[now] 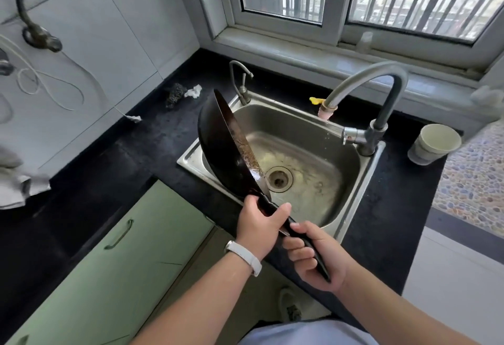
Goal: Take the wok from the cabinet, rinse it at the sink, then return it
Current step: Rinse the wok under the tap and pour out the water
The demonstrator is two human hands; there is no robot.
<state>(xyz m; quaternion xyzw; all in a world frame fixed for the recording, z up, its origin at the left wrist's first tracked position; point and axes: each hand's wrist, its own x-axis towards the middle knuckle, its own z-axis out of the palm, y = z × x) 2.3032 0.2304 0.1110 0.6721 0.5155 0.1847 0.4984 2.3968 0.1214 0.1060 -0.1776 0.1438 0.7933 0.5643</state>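
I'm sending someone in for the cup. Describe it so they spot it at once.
Start at the steel sink under the window, then follow the black counter rightward past the tall grey faucet. The cup stands upright there, alone. It is pale, open-topped and handleless, the only drinking vessel in view.

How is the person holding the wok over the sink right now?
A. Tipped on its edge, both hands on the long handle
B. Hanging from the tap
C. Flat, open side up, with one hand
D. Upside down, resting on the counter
A: the wok stands tipped on its edge over the sink, with the left hand and right hand both gripping its handle.
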